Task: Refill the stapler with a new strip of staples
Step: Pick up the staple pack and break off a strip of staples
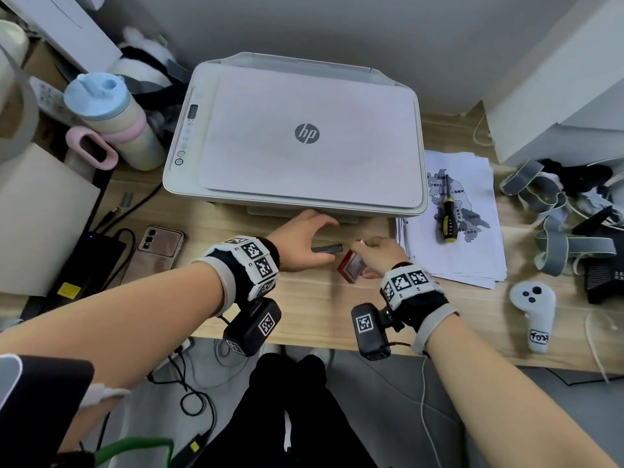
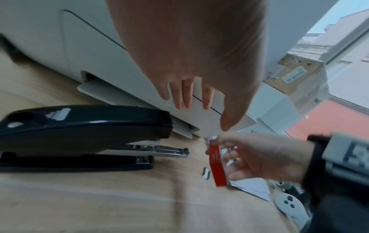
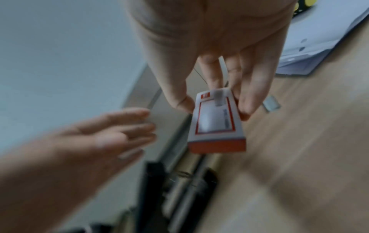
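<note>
A black stapler [image 2: 79, 130] lies on the wooden desk in front of the printer, its metal magazine [image 2: 159, 151] slid out toward the right. My left hand [image 1: 304, 238] hovers over the stapler with fingers [image 2: 185, 94] straight, holding nothing. My right hand [image 1: 368, 251] pinches a red and white staple box [image 1: 351, 266] between thumb and fingers, just right of the magazine tip [image 1: 327, 248]. In the right wrist view the staple box [image 3: 217, 123] is tilted above the stapler [image 3: 189, 189]. A short loose piece of staples [image 2: 206, 173] lies on the desk beside the box.
A white printer [image 1: 304, 136] stands right behind the hands. A paper stack [image 1: 472, 251] with a screwdriver [image 1: 449, 217] lies to the right, and a white controller [image 1: 533, 309] nearer. A phone [image 1: 160, 246] and a black power brick [image 1: 91, 261] lie to the left.
</note>
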Action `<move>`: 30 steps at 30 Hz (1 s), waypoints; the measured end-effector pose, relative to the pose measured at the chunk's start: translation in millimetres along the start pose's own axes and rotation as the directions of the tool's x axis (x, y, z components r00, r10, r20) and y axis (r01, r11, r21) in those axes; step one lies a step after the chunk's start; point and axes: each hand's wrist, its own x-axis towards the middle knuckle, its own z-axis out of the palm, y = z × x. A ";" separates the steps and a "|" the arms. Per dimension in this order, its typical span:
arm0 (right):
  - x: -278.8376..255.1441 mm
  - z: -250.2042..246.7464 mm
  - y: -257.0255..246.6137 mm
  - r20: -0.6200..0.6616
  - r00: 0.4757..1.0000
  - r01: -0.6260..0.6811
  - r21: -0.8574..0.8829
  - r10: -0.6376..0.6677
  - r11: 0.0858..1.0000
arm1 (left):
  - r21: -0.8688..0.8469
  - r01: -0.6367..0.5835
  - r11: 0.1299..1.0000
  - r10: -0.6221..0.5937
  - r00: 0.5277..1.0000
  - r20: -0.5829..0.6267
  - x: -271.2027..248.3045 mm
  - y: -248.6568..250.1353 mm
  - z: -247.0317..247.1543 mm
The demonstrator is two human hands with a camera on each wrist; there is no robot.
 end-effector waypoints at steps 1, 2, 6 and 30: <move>-3.8 -3.3 -5.4 0.051 0.998 -0.026 0.106 0.021 0.994 | 0.000 -0.020 1.000 0.020 1.000 -0.006 0.2 4.7 0.3; -8.3 -6.5 -11.4 0.106 0.994 -0.048 0.186 0.029 0.981 | -0.005 -0.032 0.999 0.032 0.999 -0.010 0.9 9.7 0.6; -25.6 -11.6 -34.6 0.225 0.973 -0.025 0.297 -0.044 0.955 | 0.043 -0.022 0.999 0.021 1.000 0.018 4.1 20.9 1.9; -43.4 -8.6 -26.9 0.139 0.857 0.436 0.317 -0.496 0.842 | -0.215 -0.030 0.976 0.028 1.000 -0.013 -17.0 1.1 -10.9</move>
